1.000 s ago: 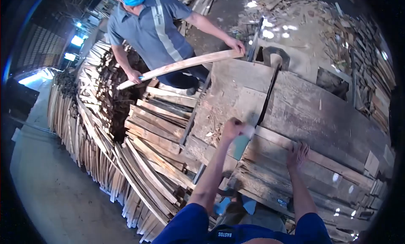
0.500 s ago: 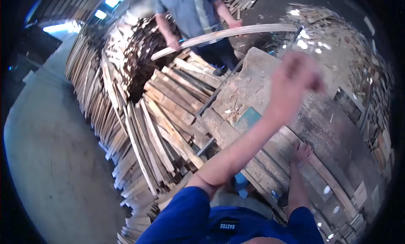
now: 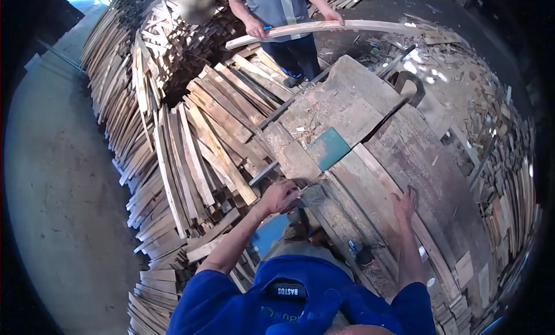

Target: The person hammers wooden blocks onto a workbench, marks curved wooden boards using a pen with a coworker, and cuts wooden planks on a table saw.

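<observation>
My left hand (image 3: 280, 197) is at the near left edge of the sawdust-covered wooden workbench (image 3: 341, 106). Its fingers are curled together; whatever may be between them is too small to make out. Fingers spread, my right hand (image 3: 404, 205) rests on a long wooden strip (image 3: 378, 174) lying lengthwise on the bench. A green plate (image 3: 329, 148) is set into the bench top beyond my left hand. Farther along the bench stands a dark curved metal piece (image 3: 411, 86).
Across the bench a co-worker (image 3: 277, 11) holds a long wooden board (image 3: 312, 27) in both hands. Stacked planks (image 3: 214, 144) fill the left side, beside a bare floor (image 3: 63, 179). Offcuts (image 3: 509, 202) lie heaped on the right. Small dark objects (image 3: 364, 256) sit near my body.
My left hand has swung from above the far part of the bench back to its near left edge. My right hand stays on the wooden strip. The camera view has shifted.
</observation>
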Demonstrator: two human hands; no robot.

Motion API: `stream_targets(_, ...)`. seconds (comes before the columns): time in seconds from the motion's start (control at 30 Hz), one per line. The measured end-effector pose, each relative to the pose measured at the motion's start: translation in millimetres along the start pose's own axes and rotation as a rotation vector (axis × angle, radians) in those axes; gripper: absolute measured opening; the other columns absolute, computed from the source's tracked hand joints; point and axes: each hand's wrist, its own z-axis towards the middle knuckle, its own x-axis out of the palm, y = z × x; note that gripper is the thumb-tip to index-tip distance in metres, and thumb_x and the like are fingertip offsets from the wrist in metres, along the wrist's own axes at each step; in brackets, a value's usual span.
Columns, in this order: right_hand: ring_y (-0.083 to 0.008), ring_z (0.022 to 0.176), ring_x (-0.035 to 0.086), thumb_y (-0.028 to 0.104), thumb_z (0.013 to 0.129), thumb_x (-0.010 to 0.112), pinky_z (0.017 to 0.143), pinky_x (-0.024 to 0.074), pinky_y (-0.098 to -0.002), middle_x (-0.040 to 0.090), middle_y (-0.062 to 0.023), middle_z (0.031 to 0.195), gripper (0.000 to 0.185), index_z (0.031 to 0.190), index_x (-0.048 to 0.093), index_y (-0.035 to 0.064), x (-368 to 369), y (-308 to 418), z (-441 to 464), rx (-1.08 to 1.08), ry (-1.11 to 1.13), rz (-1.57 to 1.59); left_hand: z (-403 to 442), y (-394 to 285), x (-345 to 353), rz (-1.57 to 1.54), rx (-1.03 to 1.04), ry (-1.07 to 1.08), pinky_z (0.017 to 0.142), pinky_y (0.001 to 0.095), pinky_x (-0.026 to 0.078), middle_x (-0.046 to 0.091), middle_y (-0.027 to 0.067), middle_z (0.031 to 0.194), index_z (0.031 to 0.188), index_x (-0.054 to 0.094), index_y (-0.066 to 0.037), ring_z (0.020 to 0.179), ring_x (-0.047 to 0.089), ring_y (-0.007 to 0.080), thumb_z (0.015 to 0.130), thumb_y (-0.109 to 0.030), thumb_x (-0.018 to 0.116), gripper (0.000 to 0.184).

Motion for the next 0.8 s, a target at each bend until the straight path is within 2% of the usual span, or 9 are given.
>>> stream_targets(0.13,-0.0437,0.144,0.040,0.049,0.084,0.077,0.119,0.0325,-0.0540,0.044,-0.0243,0.154,0.090,0.153,0.043,0.0018,-36.6,-29.5,-21.6,0.089,0.149,-0.179,19.3,-6.5,2.5,0.049,-0.110,-0.033,0.076,0.0507,0.054,0.071,0.0227,0.094,0.099,0.070,-0.004,0.089,0.069,0.0425,0.101,-0.048,0.056,0.046)
stream_targets(0.2,-0.0434,0.143,0.040,0.048,0.084,0.078,0.119,0.0326,-0.0531,0.044,-0.0240,0.154,0.089,0.152,0.045,0.0009,-29.3,-55.2,-36.4,0.080,0.122,-0.155,32.5,2.8,8.3,0.178,-0.147,0.057,0.075,0.0513,0.055,0.071,0.0219,0.094,0.096,0.069,-0.004,0.089,0.069,0.0431,0.100,-0.050,0.056,0.048)
stream_targets(0.27,-0.0432,0.143,0.040,0.047,0.083,0.079,0.120,0.0327,-0.0523,0.044,-0.0238,0.154,0.088,0.150,0.046,0.0001,-16.8,-76.9,-38.8,0.078,0.097,-0.126,39.6,14.0,26.4,0.194,-0.099,0.000,0.074,0.0510,0.056,0.072,0.0207,0.094,0.095,0.068,-0.004,0.089,0.070,0.0432,0.100,-0.053,0.056,0.050)
stream_targets(0.33,-0.0421,0.141,0.043,0.043,0.082,0.080,0.117,0.0375,-0.0503,0.046,-0.0223,0.152,0.081,0.145,0.052,0.0011,-14.0,-85.8,-47.0,0.026,0.018,-0.049,41.9,7.0,39.3,0.239,-0.261,-0.072,0.075,0.0513,0.056,0.073,0.0195,0.092,0.095,0.070,-0.006,0.090,0.071,0.0421,0.099,-0.059,0.055,0.056)
stream_targets(0.37,-0.0421,0.141,0.043,0.043,0.082,0.080,0.117,0.0375,-0.0503,0.046,-0.0223,0.152,0.081,0.145,0.052,0.0011,-14.4,-90.7,-47.2,0.036,0.015,-0.047,43.3,5.0,42.9,0.241,-0.252,-0.066,0.075,0.0513,0.056,0.073,0.0195,0.092,0.095,0.070,-0.006,0.090,0.071,0.0421,0.099,-0.059,0.055,0.056)
stream_targets(0.43,-0.0413,0.139,0.047,0.039,0.082,0.081,0.114,0.0423,-0.0482,0.047,-0.0223,0.151,0.075,0.142,0.054,0.0030,-23.9,-88.3,-40.8,0.051,0.118,0.005,43.9,-2.8,45.3,0.396,-0.324,0.116,0.074,0.0520,0.056,0.073,0.0211,0.087,0.095,0.069,-0.006,0.088,0.072,0.0424,0.096,-0.068,0.052,0.065)
stream_targets(0.53,-0.0412,0.139,0.048,0.036,0.081,0.081,0.112,0.0447,-0.0479,0.048,-0.0226,0.152,0.072,0.141,0.055,0.0044,-26.3,-84.3,-43.4,0.073,0.080,0.021,39.9,-4.5,49.9,0.389,-0.333,-0.012,0.078,0.0529,0.057,0.074,0.0200,0.091,0.099,0.071,-0.007,0.090,0.073,0.0403,0.094,-0.072,0.052,0.068)
stream_targets(0.73,-0.0425,0.138,0.048,0.040,0.079,0.082,0.112,0.0445,-0.0495,0.045,-0.0250,0.151,0.075,0.142,0.056,0.0076,-9.8,-98.6,-36.9,0.042,0.058,0.005,40.2,-3.6,54.7,0.435,-0.344,-0.034,0.078,0.0522,0.057,0.074,0.0199,0.089,0.098,0.070,-0.006,0.089,0.073,0.0395,0.095,-0.072,0.051,0.069)
stream_targets(0.8,-0.0419,0.139,0.047,0.038,0.080,0.082,0.112,0.0449,-0.0488,0.046,-0.0251,0.151,0.073,0.140,0.056,0.0051,-10.3,-99.9,-37.0,0.051,0.079,0.020,39.8,-3.3,54.7,0.437,-0.352,-0.022,0.078,0.0520,0.057,0.074,0.0199,0.088,0.098,0.070,-0.005,0.089,0.073,0.0392,0.095,-0.072,0.050,0.069)
